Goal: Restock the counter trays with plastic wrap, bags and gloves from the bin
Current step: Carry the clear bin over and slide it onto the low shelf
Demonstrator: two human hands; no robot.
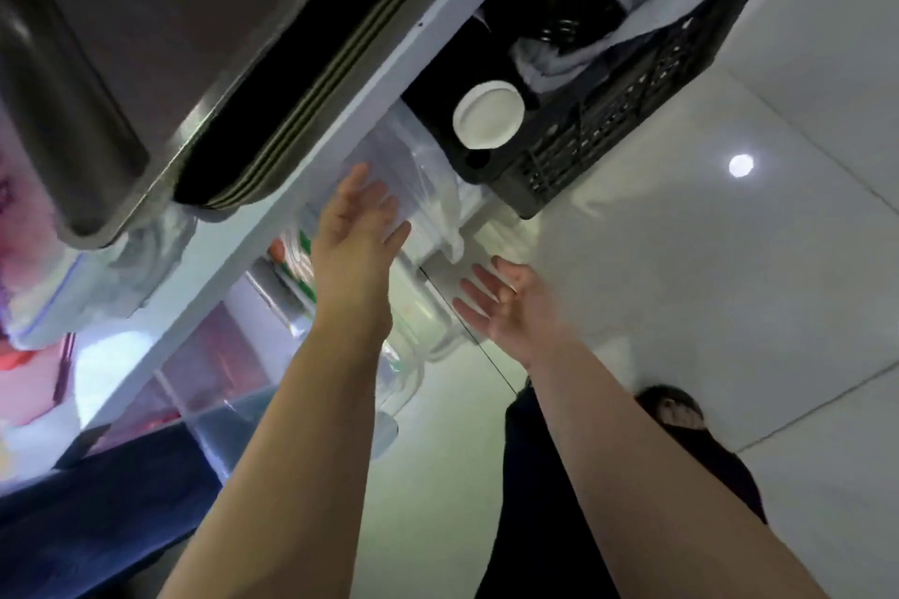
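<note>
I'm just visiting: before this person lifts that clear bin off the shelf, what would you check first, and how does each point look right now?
1. Left hand on the clear bin: ok, palm flat against it.
2. Right hand gripping: not ok, open and apart from the bin.
3. Black crate beside the bin clear of it: cannot tell, they look close.
4. Bin's contents: cannot tell, blurred.
5. Hands empty: ok.

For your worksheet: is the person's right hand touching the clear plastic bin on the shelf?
Apart. The head view shows the right hand open, palm toward the clear plastic bin, with a strip of pale surface visible between its fingers and the bin's edge.
</note>
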